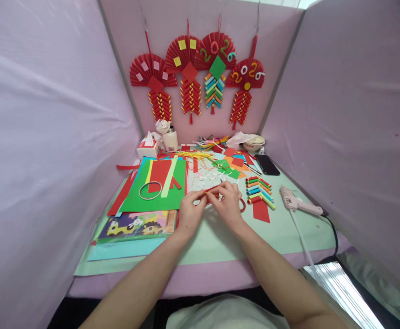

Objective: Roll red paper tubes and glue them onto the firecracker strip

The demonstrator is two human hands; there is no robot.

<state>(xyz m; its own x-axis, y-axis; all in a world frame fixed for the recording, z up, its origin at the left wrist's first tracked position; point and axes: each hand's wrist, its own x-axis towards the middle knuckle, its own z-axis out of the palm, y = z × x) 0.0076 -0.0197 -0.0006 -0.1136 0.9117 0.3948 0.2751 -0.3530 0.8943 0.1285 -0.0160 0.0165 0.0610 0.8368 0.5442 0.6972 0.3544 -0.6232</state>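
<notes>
Both hands meet over the middle of the table. My left hand [190,211] pinches one end of a small red paper piece [212,189] with an orange-yellow edge. On its other side, my right hand [230,204] has its fingertips closed on the same piece. Fingers cover much of it, so whether it is fully rolled cannot be made out. A red loop, seemingly a scissors handle [243,205], shows just beside my right hand. Further right lies a chevron of colored paper rolls [259,189], with a red paper rectangle [261,212] at its lower end.
Colored paper sheets [134,196] with a tape ring [141,195] lie left. A glue gun [299,202] and black phone [267,165] are right. Pipe cleaners [194,155], a tissue box [148,146] and a bowl [253,143] stand behind. Fan decorations [186,57] hang on the back wall.
</notes>
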